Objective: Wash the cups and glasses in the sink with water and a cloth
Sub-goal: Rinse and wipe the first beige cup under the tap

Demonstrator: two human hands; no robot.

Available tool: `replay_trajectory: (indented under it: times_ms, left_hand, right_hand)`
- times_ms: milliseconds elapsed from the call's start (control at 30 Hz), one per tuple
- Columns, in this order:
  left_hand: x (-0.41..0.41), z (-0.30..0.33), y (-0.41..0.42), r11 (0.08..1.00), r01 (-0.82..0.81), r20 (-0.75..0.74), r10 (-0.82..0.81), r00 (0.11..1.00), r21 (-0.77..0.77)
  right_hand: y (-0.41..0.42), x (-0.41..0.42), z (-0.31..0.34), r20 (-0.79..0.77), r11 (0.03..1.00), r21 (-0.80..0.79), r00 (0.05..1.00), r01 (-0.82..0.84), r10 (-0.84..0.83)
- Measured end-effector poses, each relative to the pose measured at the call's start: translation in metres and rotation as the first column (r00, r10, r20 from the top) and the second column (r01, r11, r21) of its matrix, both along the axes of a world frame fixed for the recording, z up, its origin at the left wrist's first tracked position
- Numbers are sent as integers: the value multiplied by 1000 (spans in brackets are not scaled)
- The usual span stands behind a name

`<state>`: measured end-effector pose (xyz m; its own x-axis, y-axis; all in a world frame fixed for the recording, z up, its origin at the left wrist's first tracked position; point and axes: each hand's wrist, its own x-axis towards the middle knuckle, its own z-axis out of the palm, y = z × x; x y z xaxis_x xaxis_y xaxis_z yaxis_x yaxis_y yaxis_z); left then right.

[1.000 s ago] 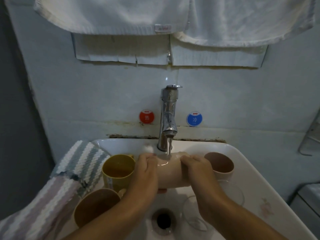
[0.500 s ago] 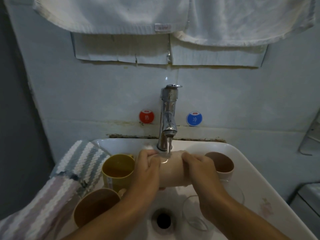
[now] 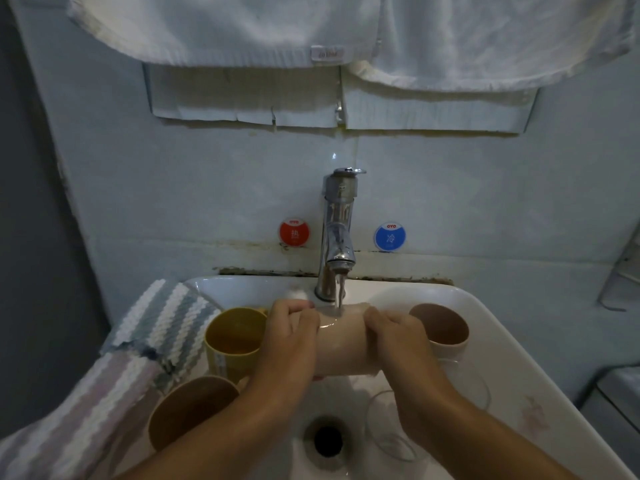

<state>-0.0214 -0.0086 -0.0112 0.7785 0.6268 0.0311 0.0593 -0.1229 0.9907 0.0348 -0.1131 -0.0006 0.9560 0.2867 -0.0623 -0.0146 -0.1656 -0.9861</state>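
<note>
A pale pink cup [image 3: 341, 341] lies sideways under the running tap [image 3: 337, 233], water streaming onto it. My left hand [image 3: 289, 341] grips its left end and my right hand [image 3: 394, 337] grips its right end. In the white sink [image 3: 512, 358] stand a yellow cup [image 3: 230, 337] at left, a brown cup [image 3: 190, 408] in front of it, and a pink cup [image 3: 441, 327] at right. Clear glasses [image 3: 388, 427] lie near the drain, partly hidden by my right forearm. A striped cloth [image 3: 149, 341] hangs over the sink's left rim.
White towels [image 3: 311, 26] hang above on the wall. Red [image 3: 294, 232] and blue [image 3: 389, 236] round stickers flank the tap. The drain [image 3: 327, 439] is open at the basin's bottom. A wire rack [image 3: 623, 268] juts from the right wall.
Both hands shifted a little on the pink cup, turning it under the stream. The other cups and glasses stayed in place.
</note>
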Motion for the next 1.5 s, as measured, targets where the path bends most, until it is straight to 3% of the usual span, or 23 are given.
replay_trajectory:
  times_ms: [167,300,500,867,1067,1233,1500]
  left_hand:
    - [0,2,2,1000,-19,-29,18,999,-21]
    - [0,5,1,1000,-9,-10,8,1000,-19]
    - [4,2,1,1000,-15,-5,15,1000,18]
    - [-2,-3,-3,998,61,-100,-63,993,-23]
    - [-2,-1,-1,972,116,-29,-124,992,-206]
    - [1,3,-1,982,67,-10,-70,998,-179]
    - [7,0,-2,989,-4,-12,3,1000,-146]
  right_hand:
    - [-3,-8,0,-11,993,-2,993,-116,116]
    - [-4,-13,5,-17,994,37,994,-104,105]
    - [4,4,5,-130,998,48,991,49,-42]
    - [-4,-7,-3,-74,993,114,997,-27,36]
    - [-5,2,0,-107,984,164,993,65,-48]
    - [-3,8,3,-58,996,66,997,54,-50]
    - [-3,-5,0,-37,998,49,999,-39,41]
